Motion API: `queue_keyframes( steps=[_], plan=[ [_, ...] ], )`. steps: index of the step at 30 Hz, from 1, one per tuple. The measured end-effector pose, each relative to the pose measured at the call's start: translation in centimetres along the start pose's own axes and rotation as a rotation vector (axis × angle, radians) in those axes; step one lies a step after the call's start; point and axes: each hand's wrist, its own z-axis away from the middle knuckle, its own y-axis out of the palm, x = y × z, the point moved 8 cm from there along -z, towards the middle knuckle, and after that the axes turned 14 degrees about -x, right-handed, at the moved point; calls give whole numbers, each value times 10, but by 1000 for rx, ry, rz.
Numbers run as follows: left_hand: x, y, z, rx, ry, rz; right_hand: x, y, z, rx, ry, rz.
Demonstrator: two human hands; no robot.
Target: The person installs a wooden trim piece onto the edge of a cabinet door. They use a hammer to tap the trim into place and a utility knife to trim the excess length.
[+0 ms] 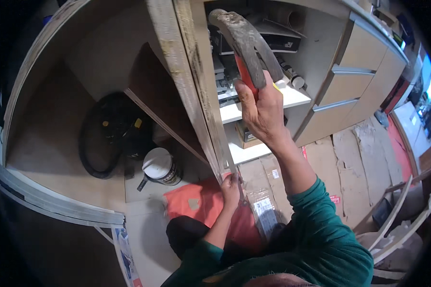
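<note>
Several pale wood-look drawer fronts with grey edge pulls (362,48) at right, beside a white shelf (296,99) full of clutter; flattened brown cardboard sheets (345,160) cover the floor, orange-red sheet (200,197) by the knees. Left bay: white-lidded round tub (159,163), dark brown board (165,95) leaning. Upright rough-edged wooden panels (177,71) split the view. Black round object with yellow marks (116,136) sits in shadow, type unclear. Fisheye rim cuts off the far edges; lower end of the hammer handle is hidden by the grip. Right hand (264,103) clamped round the red handle of a worn grey steel claw hammer (246,38), head raised at upper centre. Left hand (231,191) at the panels' lower end, fingers curled by a thin grey strip (233,165); can't tell if it's gripped.
</note>
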Motion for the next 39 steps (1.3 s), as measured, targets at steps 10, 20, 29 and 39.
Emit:
queue_keyframes(
  steps=[10, 20, 29, 39],
  plan=[
    [13, -19, -9, -70, 49, 35, 11, 22, -12, -50, 134, 44],
    [24, -9, -11, -70, 35, 151, 22, 25, -16, -178, -61, 55],
    [17, -16, -9, -74, 57, 77, 18, 24, 0, -159, 112, 100],
    [39, -19, -16, -60, -49, 112, 5, 45, -6, -57, 172, 120]
  ],
)
